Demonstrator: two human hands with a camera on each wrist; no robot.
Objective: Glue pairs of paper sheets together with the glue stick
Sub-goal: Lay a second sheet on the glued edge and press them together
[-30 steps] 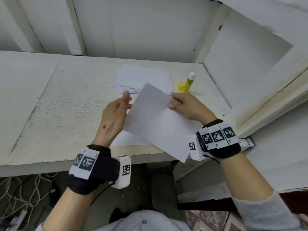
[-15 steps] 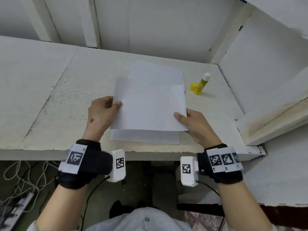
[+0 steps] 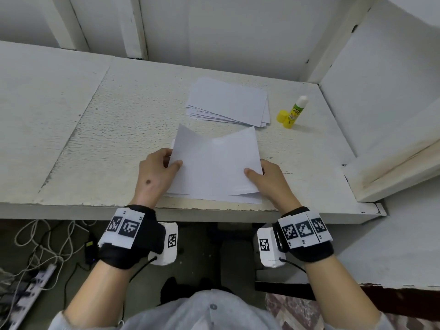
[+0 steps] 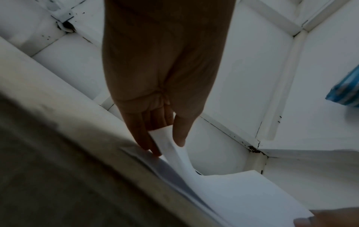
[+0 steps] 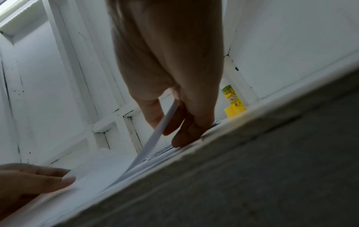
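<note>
Head view: top sheet [image 3: 214,167] pinched at its left edge by the left hand [image 3: 154,177] and at its right edge by the right hand [image 3: 269,179], thumbs on top, fingers beneath, long axis running hand to hand, bowed above the bottom sheet [image 3: 238,198] lying flat on the shelf [image 3: 95,139] near its front edge. Near edges about matched, far corners raised. Glue stick [image 3: 295,113] uncapped, probably, beside its cap [image 3: 282,116], beyond and nearer the right hand; spare stack [image 3: 228,103] behind.

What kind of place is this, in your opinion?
Probably a makeshift craft corner: a worn white painted wooden bench set into white panelled walls, a loose stack of white paper sheets, an uncapped yellow-green glue stick.
</note>
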